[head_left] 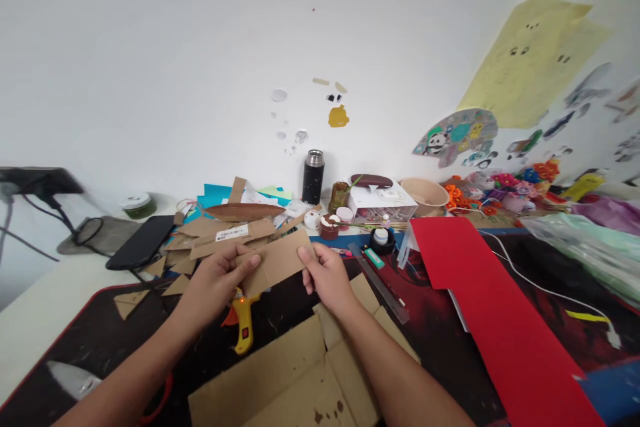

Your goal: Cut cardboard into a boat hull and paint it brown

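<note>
Between my two hands a flat rectangular piece of cardboard (280, 263) is held up above the desk mat. My left hand (218, 278) pinches its left end, thumb on the near face. At the right end, my right hand (325, 273) grips the edge with the thumb in front. Just below the left hand lies a yellow hot glue gun (244, 327), partly hidden, with a small orange light showing. A larger folded cardboard sheet (280, 373) with dark spots lies under my right forearm.
Cardboard scraps (200, 233) pile up behind the left hand, beside a black phone (141, 242). Scissors (75, 380) lie at lower left. A black bottle (313, 177) stands by the wall. A ruler (383, 283) and red sheet (480, 300) lie to the right.
</note>
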A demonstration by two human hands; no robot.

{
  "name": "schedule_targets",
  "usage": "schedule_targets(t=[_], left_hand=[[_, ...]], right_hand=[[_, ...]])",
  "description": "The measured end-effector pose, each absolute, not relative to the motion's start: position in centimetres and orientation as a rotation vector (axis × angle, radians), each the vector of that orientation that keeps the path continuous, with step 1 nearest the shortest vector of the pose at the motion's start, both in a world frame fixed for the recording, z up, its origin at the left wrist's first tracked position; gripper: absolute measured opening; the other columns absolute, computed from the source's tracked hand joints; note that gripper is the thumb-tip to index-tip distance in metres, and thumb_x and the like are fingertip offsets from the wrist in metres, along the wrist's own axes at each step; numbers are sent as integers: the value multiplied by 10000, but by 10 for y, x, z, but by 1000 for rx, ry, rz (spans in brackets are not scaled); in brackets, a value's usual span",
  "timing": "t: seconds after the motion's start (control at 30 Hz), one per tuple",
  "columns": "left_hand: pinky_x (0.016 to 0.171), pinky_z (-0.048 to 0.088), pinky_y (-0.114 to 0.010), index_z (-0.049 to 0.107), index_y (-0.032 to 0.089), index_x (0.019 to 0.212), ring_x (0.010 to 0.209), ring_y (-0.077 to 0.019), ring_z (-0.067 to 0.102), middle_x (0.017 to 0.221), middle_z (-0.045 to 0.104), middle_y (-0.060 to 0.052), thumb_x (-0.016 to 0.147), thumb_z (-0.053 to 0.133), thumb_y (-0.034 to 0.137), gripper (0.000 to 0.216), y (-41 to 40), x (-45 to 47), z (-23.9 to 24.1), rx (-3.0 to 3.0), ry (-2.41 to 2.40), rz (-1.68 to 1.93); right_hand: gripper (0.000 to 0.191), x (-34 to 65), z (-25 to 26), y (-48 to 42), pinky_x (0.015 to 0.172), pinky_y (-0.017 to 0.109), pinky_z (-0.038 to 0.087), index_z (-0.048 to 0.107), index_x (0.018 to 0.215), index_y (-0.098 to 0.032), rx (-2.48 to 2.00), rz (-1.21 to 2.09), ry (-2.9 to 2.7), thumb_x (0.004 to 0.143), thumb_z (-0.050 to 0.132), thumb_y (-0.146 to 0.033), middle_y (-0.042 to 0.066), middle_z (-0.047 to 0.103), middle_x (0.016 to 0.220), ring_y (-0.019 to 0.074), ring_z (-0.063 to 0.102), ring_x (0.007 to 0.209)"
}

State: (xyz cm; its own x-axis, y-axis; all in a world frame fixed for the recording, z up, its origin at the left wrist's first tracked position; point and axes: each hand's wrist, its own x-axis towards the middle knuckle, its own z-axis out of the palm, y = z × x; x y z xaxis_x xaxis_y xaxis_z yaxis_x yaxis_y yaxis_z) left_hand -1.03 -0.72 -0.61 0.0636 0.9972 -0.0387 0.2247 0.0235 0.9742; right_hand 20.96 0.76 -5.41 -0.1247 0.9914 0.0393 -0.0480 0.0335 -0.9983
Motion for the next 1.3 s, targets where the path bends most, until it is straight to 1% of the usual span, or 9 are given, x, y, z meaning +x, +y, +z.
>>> schedule_targets(t=[0.13, 0.27, 0.43, 0.57, 0.67, 0.8, 1.0, 1.13, 1.3], left_hand=[[584, 496, -277, 695, 224, 738, 634, -196, 618, 696, 709, -5, 624, 917, 654, 497, -10, -10, -2, 1326, 1200, 761], [643, 549, -306, 782, 207, 821, 701, -233, 680, 784, 789, -33, 653, 900, 662, 499, -12, -10, 3, 1321, 1175, 661], [761, 622, -355, 820, 195, 1019, 876, -296, 755, 923, 846, -58, 675, 868, 730, 638, -3, -23, 2, 1281, 1319, 934], [778, 635, -349, 811, 195, 1130, 919, -297, 765, 1029, 859, -76, 711, 839, 755, 699, 1, -32, -5, 1264, 1352, 1032], [761, 650, -377, 819, 202, 1139, 885, -304, 766, 1014, 859, -76, 687, 840, 773, 729, -2, -27, -6, 1274, 1338, 1004], [722, 660, -391, 829, 204, 1113, 770, -278, 742, 936, 851, -63, 621, 851, 802, 775, -8, -16, 3, 1230, 1330, 1009], [645, 629, -342, 812, 197, 1036, 782, -272, 736, 941, 841, -69, 528, 859, 842, 822, -13, -9, 13, 1184, 1291, 1015], [654, 606, -325, 799, 204, 1031, 760, -258, 720, 898, 830, -52, 578, 877, 791, 746, -15, -7, 6, 1188, 1249, 965], [657, 608, -327, 804, 216, 1011, 741, -251, 692, 842, 804, -41, 602, 924, 699, 644, -15, -7, -5, 1170, 1199, 949]], right_hand=[[534, 209, -53, 7, 387, 207, 281, 492, 710, -244, -1114, 1244, -1326, 924, 670, -699, -91, 494, 452, 80, 414, 351], [477, 206, -50, 3, 385, 203, 284, 506, 734, -246, -1106, 1254, -1319, 925, 689, -643, -102, 485, 460, 84, 424, 359], [418, 204, -44, 5, 401, 213, 312, 635, 878, -212, -1034, 1213, -1197, 933, 654, -627, -89, 538, 501, 94, 448, 368], [434, 205, -40, 10, 410, 228, 311, 641, 878, -213, -1076, 1117, -1090, 952, 605, -639, -86, 515, 499, 103, 429, 371], [404, 214, -36, 7, 444, 238, 328, 657, 885, -218, -1147, 1069, -1214, 984, 589, -603, -79, 518, 512, 117, 446, 404], [337, 250, -30, -7, 609, 253, 425, 716, 919, -211, -1345, 799, -1597, 1046, 583, -493, -38, 613, 612, 151, 592, 595], [290, 326, -31, -33, 640, 263, 428, 744, 948, -191, -1783, 576, -1736, 1067, 548, -369, 7, 702, 692, 189, 644, 662], [215, 351, -34, -49, 689, 267, 433, 781, 901, -201, -1932, 502, -1838, 1021, 628, -291, 50, 800, 837, 216, 724, 782], [209, 357, -36, -55, 797, 302, 463, 819, 1059, -219, -2134, 367, -1902, 1036, 628, -300, 110, 847, 1060, 278, 778, 993]])
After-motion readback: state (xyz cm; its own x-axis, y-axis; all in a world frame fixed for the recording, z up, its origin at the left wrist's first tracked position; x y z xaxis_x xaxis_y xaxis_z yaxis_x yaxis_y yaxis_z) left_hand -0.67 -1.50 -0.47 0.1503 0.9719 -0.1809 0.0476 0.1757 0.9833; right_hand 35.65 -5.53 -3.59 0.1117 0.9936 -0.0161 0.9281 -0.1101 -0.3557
